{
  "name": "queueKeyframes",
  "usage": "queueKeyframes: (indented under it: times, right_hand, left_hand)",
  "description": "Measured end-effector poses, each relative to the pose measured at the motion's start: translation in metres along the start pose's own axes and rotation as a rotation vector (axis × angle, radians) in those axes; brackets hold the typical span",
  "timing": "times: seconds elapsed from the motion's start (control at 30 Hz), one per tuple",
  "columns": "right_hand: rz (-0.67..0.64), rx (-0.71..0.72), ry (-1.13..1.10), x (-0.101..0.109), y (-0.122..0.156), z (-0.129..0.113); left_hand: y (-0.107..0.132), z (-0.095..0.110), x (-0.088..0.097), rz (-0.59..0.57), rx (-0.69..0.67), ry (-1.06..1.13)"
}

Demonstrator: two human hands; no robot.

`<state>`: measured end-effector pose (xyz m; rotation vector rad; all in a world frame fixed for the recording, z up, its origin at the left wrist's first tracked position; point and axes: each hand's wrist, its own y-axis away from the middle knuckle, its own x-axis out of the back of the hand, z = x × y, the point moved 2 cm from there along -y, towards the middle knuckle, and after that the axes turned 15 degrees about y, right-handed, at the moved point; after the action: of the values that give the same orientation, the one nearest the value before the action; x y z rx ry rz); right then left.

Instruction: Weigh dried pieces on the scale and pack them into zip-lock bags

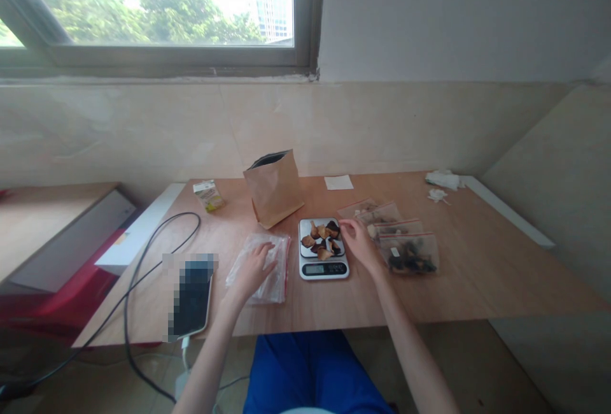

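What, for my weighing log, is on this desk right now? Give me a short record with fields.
Left hand: flat on a clear zip bag
Right hand: beside the tray of a digital kitchen scale, holding nothing visible
On scale: dried brown and dark pieces, probably mushroom
Right of scale: filled zip bags, overlapping
Behind: upright kraft paper pouch
Left: phone, screen pixelated, cable attached
Surface: wooden desk

Kitchen scale (324, 249) between the hands (252, 267) (359, 245), zip bags (407, 253) rightward
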<state>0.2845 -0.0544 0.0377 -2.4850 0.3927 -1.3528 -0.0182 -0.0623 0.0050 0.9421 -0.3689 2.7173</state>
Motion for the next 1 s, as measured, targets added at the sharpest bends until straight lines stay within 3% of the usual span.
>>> queueKeyframes:
  times: [0.17,0.3,0.47,0.6,0.67,0.77,0.83,0.93,1.0]
  right_hand:
    - [0.118,0.020,-0.135,0.013,0.009,-0.029]
    - [0.144,0.024,-0.216,0.015,0.025,-0.054]
    - [-0.035,0.029,-0.315,-0.009,0.048,-0.100]
    - [-0.152,-0.093,-0.527,-0.033,0.050,-0.128]
    - [-0.190,-0.175,-0.661,-0.038,0.044,-0.129]
    - [-0.230,-0.285,-0.773,-0.033,0.036,-0.116]
    - [-0.306,-0.255,-0.781,-0.024,0.034,-0.102]
    - [-0.379,-0.084,-0.685,-0.010,0.036,-0.083]
    - [-0.212,-0.070,-0.524,-0.004,0.038,-0.069]
  left_hand:
    - [0.020,-0.007,-0.004,0.040,0.035,0.145]
    - [0.022,-0.003,0.000,0.162,0.058,0.262]
    - [0.025,0.037,0.006,0.453,0.082,0.418]
    - [0.026,0.076,-0.002,0.544,0.015,0.601]
    - [0.024,0.088,-0.005,0.626,0.037,0.669]
    - [0.022,0.096,-0.003,0.898,0.156,0.745]
    - [0.019,0.099,-0.001,1.005,0.202,0.754]
    - [0.012,0.101,0.001,0.977,0.181,0.735]
    - [0.007,0.099,-0.001,0.946,0.164,0.726]
